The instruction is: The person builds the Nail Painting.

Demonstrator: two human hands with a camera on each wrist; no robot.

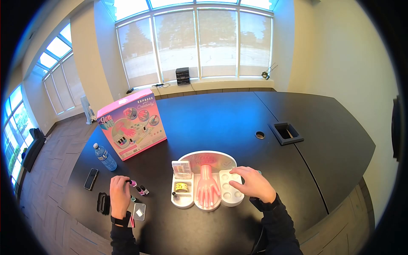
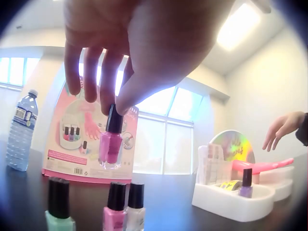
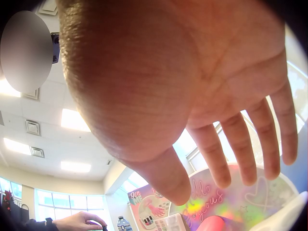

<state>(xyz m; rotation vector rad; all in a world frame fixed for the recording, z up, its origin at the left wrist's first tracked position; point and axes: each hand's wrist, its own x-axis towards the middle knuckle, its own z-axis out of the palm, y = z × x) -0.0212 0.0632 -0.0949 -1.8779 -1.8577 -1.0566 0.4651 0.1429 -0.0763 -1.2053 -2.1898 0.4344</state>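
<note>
My left hand (image 1: 120, 193) pinches a pink nail polish bottle (image 2: 111, 147) by its black cap, holding it upright above the table. Below it stand a mint green polish bottle (image 2: 60, 211), a second pink one (image 2: 114, 214) and a pale one (image 2: 135, 214). My right hand (image 1: 253, 185), fingers spread loosely, holds nothing and hovers over the round wells at the right of a white manicure station (image 1: 182, 205). A pink model hand (image 1: 207, 189) lies in the station's middle. Its left side holds a yellow patterned tape roll (image 1: 181, 187) and a purple polish bottle (image 2: 246, 186).
Behind my left hand stand a large pink box (image 1: 134, 123) and a water bottle (image 1: 105, 157). A phone (image 1: 91, 179), a black case (image 1: 103, 203) and a small clear tray (image 1: 139, 211) lie around that hand. Farther right, a black socket box (image 1: 285, 133) is set in the table.
</note>
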